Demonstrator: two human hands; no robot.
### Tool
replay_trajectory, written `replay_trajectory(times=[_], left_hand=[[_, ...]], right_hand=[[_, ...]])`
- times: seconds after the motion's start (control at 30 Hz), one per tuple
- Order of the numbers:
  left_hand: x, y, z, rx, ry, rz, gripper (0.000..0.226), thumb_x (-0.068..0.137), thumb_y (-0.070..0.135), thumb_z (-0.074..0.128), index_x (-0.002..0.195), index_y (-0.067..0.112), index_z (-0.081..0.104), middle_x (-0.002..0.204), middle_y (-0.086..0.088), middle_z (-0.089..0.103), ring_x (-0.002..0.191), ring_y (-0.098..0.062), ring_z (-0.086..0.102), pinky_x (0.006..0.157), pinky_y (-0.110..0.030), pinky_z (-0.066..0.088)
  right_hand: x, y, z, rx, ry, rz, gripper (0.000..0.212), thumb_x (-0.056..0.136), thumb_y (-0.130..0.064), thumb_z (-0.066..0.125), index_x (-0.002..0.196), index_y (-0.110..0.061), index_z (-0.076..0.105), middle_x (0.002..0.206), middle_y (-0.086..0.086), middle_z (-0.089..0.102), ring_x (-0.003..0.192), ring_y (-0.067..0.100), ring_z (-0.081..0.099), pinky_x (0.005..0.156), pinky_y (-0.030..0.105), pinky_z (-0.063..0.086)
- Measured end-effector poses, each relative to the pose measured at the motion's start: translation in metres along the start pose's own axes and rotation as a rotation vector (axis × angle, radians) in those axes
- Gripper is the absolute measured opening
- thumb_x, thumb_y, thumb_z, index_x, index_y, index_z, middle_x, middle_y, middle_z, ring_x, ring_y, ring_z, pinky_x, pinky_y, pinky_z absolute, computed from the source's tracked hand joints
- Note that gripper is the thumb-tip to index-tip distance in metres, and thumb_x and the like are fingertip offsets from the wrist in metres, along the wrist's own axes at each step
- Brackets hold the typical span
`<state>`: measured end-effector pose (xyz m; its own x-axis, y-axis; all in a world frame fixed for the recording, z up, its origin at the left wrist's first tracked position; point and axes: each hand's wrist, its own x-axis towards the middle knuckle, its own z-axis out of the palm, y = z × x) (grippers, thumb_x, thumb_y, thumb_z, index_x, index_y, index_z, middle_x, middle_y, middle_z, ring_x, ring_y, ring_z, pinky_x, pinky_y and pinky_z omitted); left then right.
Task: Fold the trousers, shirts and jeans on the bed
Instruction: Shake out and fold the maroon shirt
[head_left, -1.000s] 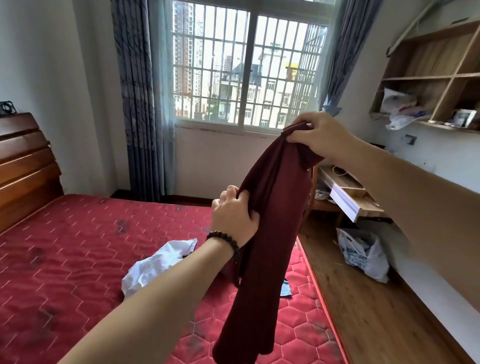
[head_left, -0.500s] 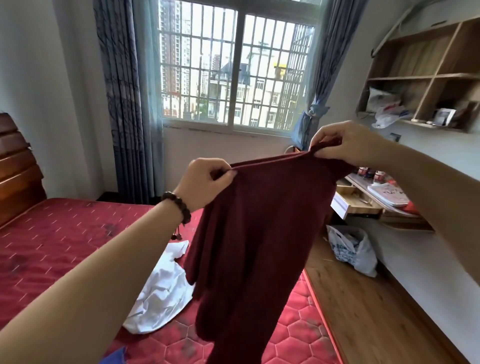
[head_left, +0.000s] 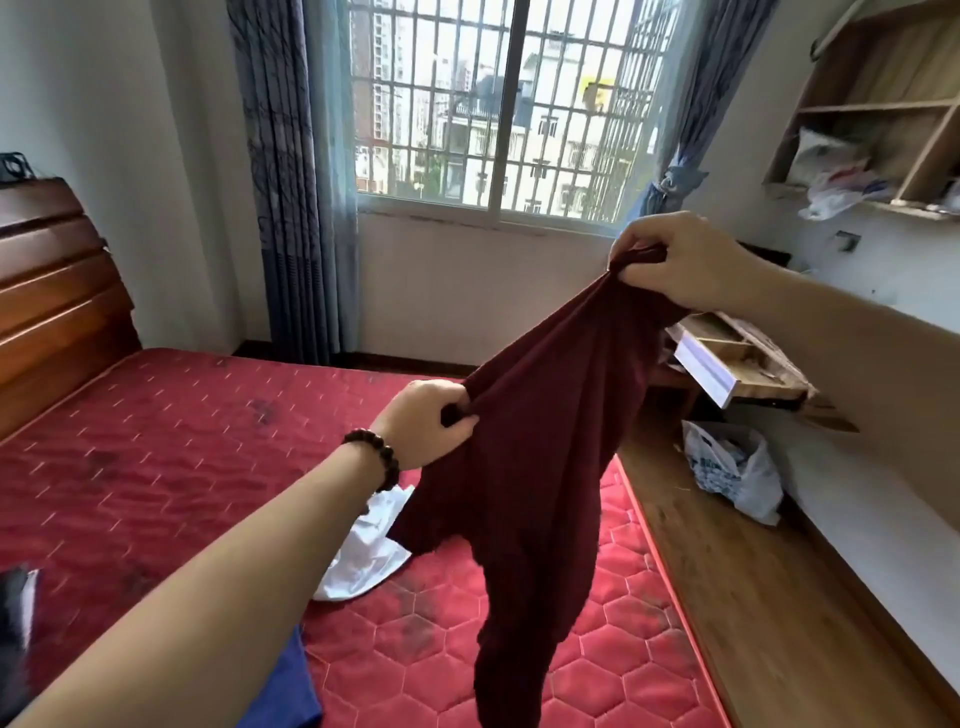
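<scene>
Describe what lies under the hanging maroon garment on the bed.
The red mattress and a crumpled white garment show beneath the maroon garment. The maroon cloth covers the white garment's right part and the mattress behind it.

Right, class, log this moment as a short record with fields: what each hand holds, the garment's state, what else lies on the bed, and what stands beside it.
left hand: left hand, beaded bracelet on the wrist, gripping the maroon garment at its lower edge
right hand: right hand, raised higher, pinching the garment's top
garment state: held in the air, hanging unfolded over the bed
bed: red quilted mattress
also on bed: crumpled white garment; blue cloth at the near edge
beside bed: white plastic bag on the wooden floor
</scene>
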<state>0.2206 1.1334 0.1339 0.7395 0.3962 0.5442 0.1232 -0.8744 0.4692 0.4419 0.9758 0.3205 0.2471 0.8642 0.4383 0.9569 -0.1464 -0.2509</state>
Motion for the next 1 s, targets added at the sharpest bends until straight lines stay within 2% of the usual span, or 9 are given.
replay_trajectory(times=[0.07, 0.23, 0.4, 0.5, 0.63, 0.7, 0.77, 0.87, 1.0], left_hand=[[-0.013, -0.008, 0.016, 0.038, -0.041, -0.031, 0.015, 0.080, 0.017, 0.069, 0.072, 0.005, 0.063, 0.067, -0.001, 0.057, 0.067, -0.029, 0.057, 0.060, -0.028, 0.037], [-0.036, -0.015, 0.058, 0.096, -0.211, -0.152, 0.026, 0.085, 0.025, 0.064, 0.086, -0.001, 0.066, 0.092, -0.016, 0.068, 0.088, -0.033, 0.061, 0.074, -0.033, 0.042], [-0.042, -0.025, 0.050, -0.025, -0.106, -0.132, 0.030, 0.083, 0.018, 0.072, 0.069, -0.006, 0.061, 0.069, -0.017, 0.061, 0.066, -0.034, 0.057, 0.062, -0.032, 0.036], [-0.032, -0.038, 0.014, -0.039, -0.033, -0.066, 0.028, 0.080, 0.014, 0.076, 0.063, -0.001, 0.060, 0.057, 0.000, 0.049, 0.056, -0.022, 0.045, 0.058, -0.029, 0.033], [-0.004, -0.048, -0.035, -0.030, 0.066, -0.034, 0.027, 0.077, 0.019, 0.079, 0.060, 0.008, 0.062, 0.049, 0.013, 0.042, 0.047, -0.009, 0.036, 0.055, -0.022, 0.032], [0.009, -0.049, -0.050, -0.031, 0.145, -0.041, 0.025, 0.078, 0.023, 0.078, 0.063, 0.009, 0.065, 0.050, 0.008, 0.048, 0.054, -0.013, 0.042, 0.053, -0.014, 0.032], [0.016, -0.045, -0.059, -0.008, 0.162, -0.031, 0.023, 0.079, 0.024, 0.077, 0.068, 0.007, 0.067, 0.055, 0.000, 0.054, 0.055, -0.012, 0.045, 0.055, -0.016, 0.032], [0.014, -0.038, -0.062, 0.056, 0.136, 0.000, 0.023, 0.077, 0.022, 0.079, 0.072, 0.003, 0.068, 0.062, -0.003, 0.057, 0.060, -0.021, 0.050, 0.059, -0.018, 0.032], [0.005, -0.028, -0.072, 0.077, 0.168, 0.007, 0.022, 0.074, 0.022, 0.081, 0.075, 0.004, 0.069, 0.067, -0.001, 0.059, 0.063, -0.021, 0.053, 0.064, -0.020, 0.035]], right_hand=[[0.005, -0.009, 0.000, 0.002, -0.002, 0.000, 0.015, 0.080, -0.009, 0.064, 0.086, -0.023, 0.067, 0.081, -0.004, 0.063, 0.076, 0.012, 0.056, 0.069, 0.022, 0.040], [0.009, -0.015, -0.006, -0.043, 0.040, 0.019, 0.015, 0.079, -0.009, 0.063, 0.087, -0.021, 0.069, 0.083, -0.006, 0.062, 0.077, 0.009, 0.056, 0.072, 0.022, 0.038], [-0.010, 0.009, -0.024, -0.091, 0.097, 0.138, 0.017, 0.078, -0.008, 0.062, 0.089, -0.019, 0.069, 0.084, -0.001, 0.064, 0.081, 0.015, 0.057, 0.076, 0.025, 0.039], [-0.038, 0.032, -0.029, -0.121, 0.101, 0.242, 0.017, 0.079, -0.005, 0.063, 0.090, -0.017, 0.068, 0.084, 0.004, 0.063, 0.080, 0.017, 0.056, 0.071, 0.021, 0.037], [-0.068, 0.051, -0.025, -0.104, 0.253, 0.349, 0.016, 0.081, -0.005, 0.062, 0.093, -0.015, 0.068, 0.083, 0.005, 0.062, 0.076, 0.018, 0.054, 0.057, 0.018, 0.033], [-0.078, 0.055, -0.020, -0.077, 0.364, 0.368, 0.016, 0.083, -0.007, 0.061, 0.096, -0.015, 0.067, 0.085, 0.005, 0.063, 0.077, 0.018, 0.055, 0.064, 0.021, 0.036], [-0.086, 0.057, -0.014, -0.060, 0.419, 0.380, 0.017, 0.084, -0.006, 0.060, 0.099, -0.012, 0.067, 0.087, 0.004, 0.062, 0.079, 0.018, 0.056, 0.069, 0.023, 0.040], [-0.098, 0.061, -0.006, -0.042, 0.309, 0.395, 0.016, 0.085, -0.003, 0.060, 0.099, -0.007, 0.067, 0.087, 0.009, 0.064, 0.079, 0.022, 0.058, 0.069, 0.028, 0.046], [-0.111, 0.067, -0.013, -0.018, 0.318, 0.336, 0.014, 0.086, -0.004, 0.062, 0.097, -0.010, 0.068, 0.087, 0.006, 0.064, 0.079, 0.018, 0.058, 0.065, 0.027, 0.043]])
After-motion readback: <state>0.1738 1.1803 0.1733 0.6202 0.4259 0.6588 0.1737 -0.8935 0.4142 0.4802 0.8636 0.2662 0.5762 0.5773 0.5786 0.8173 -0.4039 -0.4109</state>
